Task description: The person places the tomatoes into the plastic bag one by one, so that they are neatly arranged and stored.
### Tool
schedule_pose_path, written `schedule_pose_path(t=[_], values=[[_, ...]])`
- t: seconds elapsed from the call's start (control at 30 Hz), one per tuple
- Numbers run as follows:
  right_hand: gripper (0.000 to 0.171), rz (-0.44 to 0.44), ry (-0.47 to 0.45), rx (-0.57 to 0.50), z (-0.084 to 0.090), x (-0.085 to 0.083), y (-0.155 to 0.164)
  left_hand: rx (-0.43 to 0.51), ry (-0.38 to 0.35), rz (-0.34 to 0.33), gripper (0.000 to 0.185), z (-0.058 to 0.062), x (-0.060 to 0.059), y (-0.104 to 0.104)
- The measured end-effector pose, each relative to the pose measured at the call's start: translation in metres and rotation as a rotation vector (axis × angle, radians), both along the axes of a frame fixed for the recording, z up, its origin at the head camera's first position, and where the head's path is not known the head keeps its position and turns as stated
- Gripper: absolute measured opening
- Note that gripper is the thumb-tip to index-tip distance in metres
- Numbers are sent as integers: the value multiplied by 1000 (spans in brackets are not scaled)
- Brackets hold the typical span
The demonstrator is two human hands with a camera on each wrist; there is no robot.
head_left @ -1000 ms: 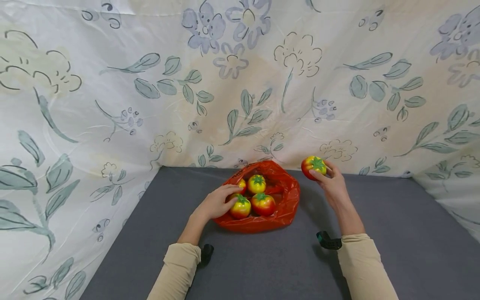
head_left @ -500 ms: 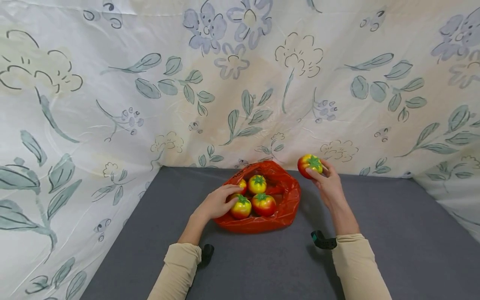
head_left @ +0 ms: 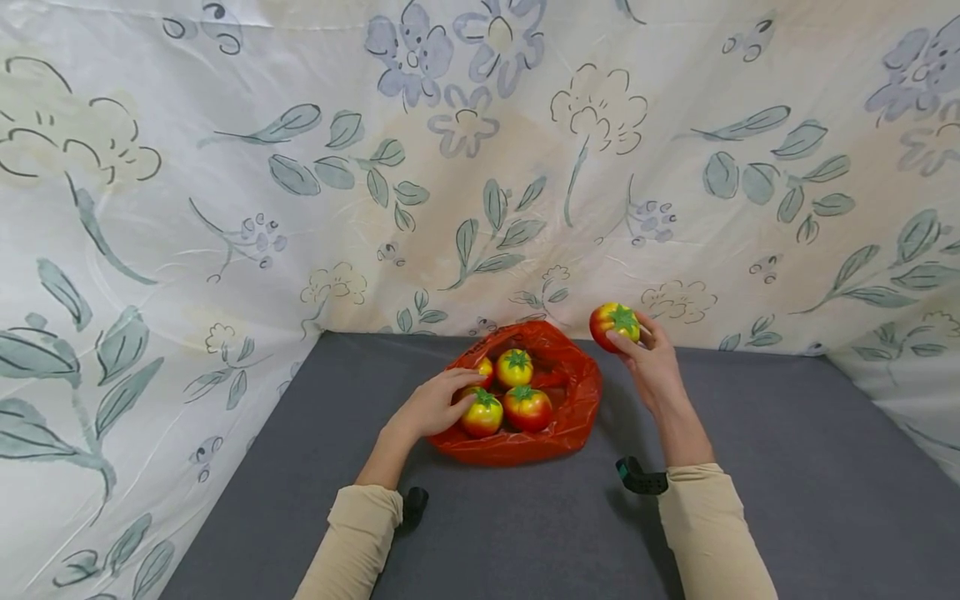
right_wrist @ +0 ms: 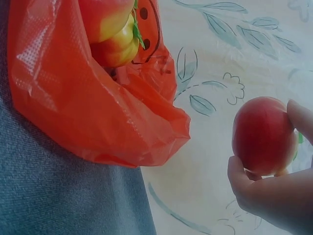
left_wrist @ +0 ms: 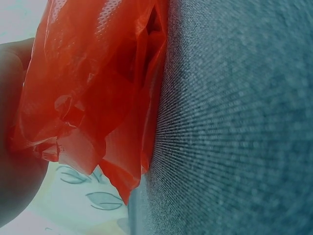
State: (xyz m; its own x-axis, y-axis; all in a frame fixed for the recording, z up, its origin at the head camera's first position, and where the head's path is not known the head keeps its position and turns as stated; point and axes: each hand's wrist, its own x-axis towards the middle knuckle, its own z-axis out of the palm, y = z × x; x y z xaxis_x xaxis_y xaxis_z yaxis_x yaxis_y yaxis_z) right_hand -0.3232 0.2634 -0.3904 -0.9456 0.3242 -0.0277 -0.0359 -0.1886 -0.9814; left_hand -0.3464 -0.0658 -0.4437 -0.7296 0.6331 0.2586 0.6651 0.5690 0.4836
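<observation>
Our right hand [head_left: 651,360] pinches a tomato [head_left: 614,325] in the air near the bench's far edge, just right of the red bag [head_left: 570,392]. Our left hand [head_left: 435,404] grips the bag's left rim, fingers curled beside the tomatoes inside [head_left: 517,392].

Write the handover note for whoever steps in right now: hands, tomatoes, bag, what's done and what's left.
Right hand: grips one tomato in its fingertips, raised above the table, just right of the bag's rim.
Left hand: holds the left edge of the red plastic bag, fingers by the fruit.
Bag: lies open on the grey table, with four tomatoes in the bag.
Done: four tomatoes are in the bag.
Left: the raised tomato is not in it yet.
</observation>
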Motion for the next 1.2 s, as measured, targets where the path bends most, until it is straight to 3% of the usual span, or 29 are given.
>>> schedule_pose_path(t=[1.0, 1.2], values=[[81, 30, 8, 52, -4, 3, -1, -14, -4, -5, 38, -6, -5, 2], [79, 74, 36, 68, -5, 3, -3, -21, -9, -7, 38, -6, -6, 1]])
